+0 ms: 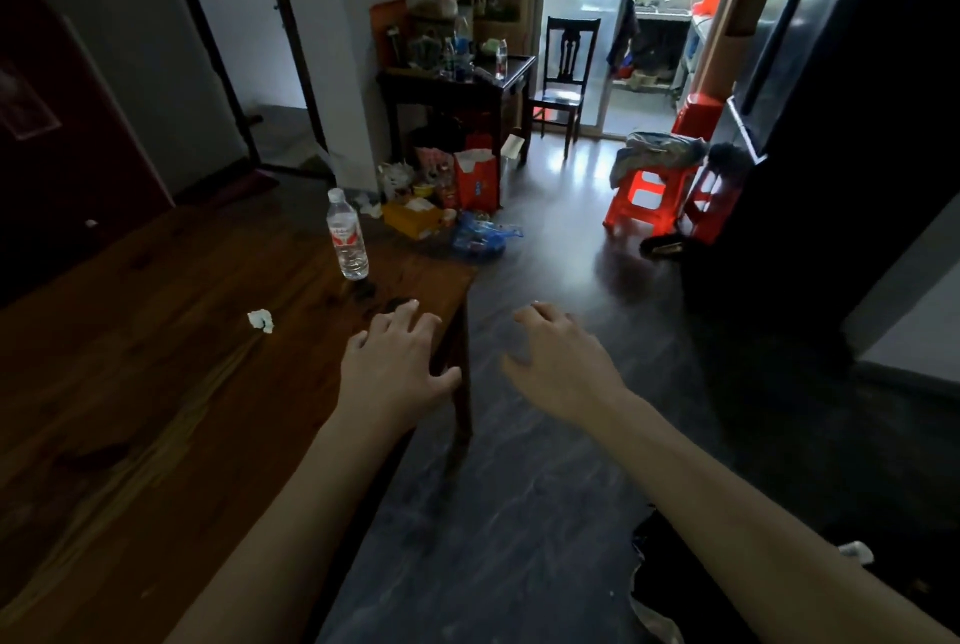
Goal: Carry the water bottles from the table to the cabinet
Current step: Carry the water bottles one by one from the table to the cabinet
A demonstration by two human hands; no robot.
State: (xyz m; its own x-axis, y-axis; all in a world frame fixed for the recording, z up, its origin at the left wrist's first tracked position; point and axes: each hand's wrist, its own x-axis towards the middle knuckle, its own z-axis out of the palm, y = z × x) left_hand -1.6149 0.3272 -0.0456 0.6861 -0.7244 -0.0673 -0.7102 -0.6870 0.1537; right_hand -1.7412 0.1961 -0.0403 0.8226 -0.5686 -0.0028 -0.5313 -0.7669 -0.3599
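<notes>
- Both our hands are out in front, holding nothing. Left hand (pixel 395 368) hovers over the near corner of the wooden tabletop (pixel 156 383), grip apart, fingers loosely spread.
- Right hand (pixel 561 368) is off the tabletop's edge, over the dark floor (pixel 519 513), grip also apart, fingers a bit curled and relaxed.
- One water bottle (pixel 347 233) stands upright on the tabletop, ahead of the left hand and slightly to its left, not touching it.
- A crumpled bit of white paper (pixel 261 319) lies left of the left hand.
- Way ahead of both hands there's the dark cabinet (pixel 457 87) with more bottles (pixel 501 58) already on top, and red stools (pixel 649 196) off beyond the right hand.
</notes>
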